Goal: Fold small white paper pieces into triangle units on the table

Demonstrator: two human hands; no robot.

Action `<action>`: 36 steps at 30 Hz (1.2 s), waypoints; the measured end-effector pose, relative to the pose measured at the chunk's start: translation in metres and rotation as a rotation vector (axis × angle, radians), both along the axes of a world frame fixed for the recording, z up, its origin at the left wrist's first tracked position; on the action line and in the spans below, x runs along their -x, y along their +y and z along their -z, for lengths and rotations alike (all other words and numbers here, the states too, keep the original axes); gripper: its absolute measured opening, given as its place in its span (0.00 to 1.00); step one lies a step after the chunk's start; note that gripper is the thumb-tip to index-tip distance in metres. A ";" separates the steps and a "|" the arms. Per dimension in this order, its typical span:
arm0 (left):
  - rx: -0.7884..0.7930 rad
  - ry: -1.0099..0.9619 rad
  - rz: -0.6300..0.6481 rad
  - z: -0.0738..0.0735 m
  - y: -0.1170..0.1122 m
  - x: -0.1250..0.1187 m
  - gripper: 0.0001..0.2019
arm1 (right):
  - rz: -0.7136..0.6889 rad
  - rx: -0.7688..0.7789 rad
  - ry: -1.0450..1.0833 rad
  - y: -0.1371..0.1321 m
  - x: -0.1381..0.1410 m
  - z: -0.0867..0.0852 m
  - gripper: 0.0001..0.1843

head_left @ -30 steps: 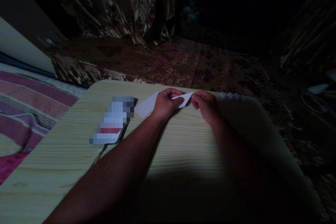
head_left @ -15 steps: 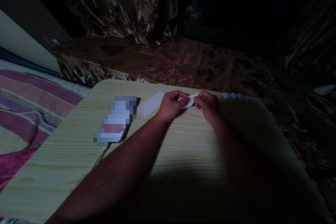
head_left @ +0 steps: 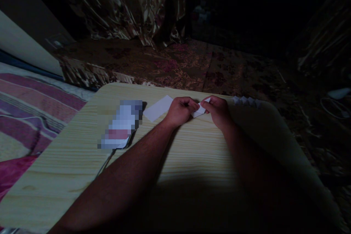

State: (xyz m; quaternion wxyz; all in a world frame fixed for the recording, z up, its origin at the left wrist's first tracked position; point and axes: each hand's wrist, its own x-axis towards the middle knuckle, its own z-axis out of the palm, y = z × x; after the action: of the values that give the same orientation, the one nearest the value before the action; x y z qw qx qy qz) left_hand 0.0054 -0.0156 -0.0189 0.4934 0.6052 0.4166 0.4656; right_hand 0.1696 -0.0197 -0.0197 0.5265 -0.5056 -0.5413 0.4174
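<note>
My left hand (head_left: 181, 110) and my right hand (head_left: 218, 110) meet near the far edge of a pale wooden table (head_left: 82, 153). Both are closed in a pinch on a small folded piece of white paper (head_left: 199, 110), which shows only as a sliver between the fingertips. Just left of my left hand a flat white paper slip (head_left: 157, 108) lies on the table, not touched by either hand. To the right of my right hand sits a row of small folded white paper pieces (head_left: 245, 101) at the table's far edge.
A blurred-out flat object (head_left: 120, 125) with a cable (head_left: 105, 161) lies left of the slip. A striped pink blanket (head_left: 30, 109) is on the left. Patterned carpet (head_left: 178, 65) and shiny curtains (head_left: 123, 3) lie beyond the table. The right side is dark.
My hands have drawn closer together. The paper between them, a long pointed strip a second ago, now shows much shorter, mostly covered by my fingers.
</note>
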 end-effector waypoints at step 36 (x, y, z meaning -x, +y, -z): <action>0.180 -0.213 -0.146 0.000 0.004 0.000 0.13 | -0.044 -0.112 -0.021 -0.008 0.004 -0.006 0.12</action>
State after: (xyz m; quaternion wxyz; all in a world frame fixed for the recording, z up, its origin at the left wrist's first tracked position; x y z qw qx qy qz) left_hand 0.0058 -0.0113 -0.0192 0.5518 0.4739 0.4448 0.5226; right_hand 0.1657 -0.0274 -0.0141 0.5390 -0.4676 -0.5802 0.3927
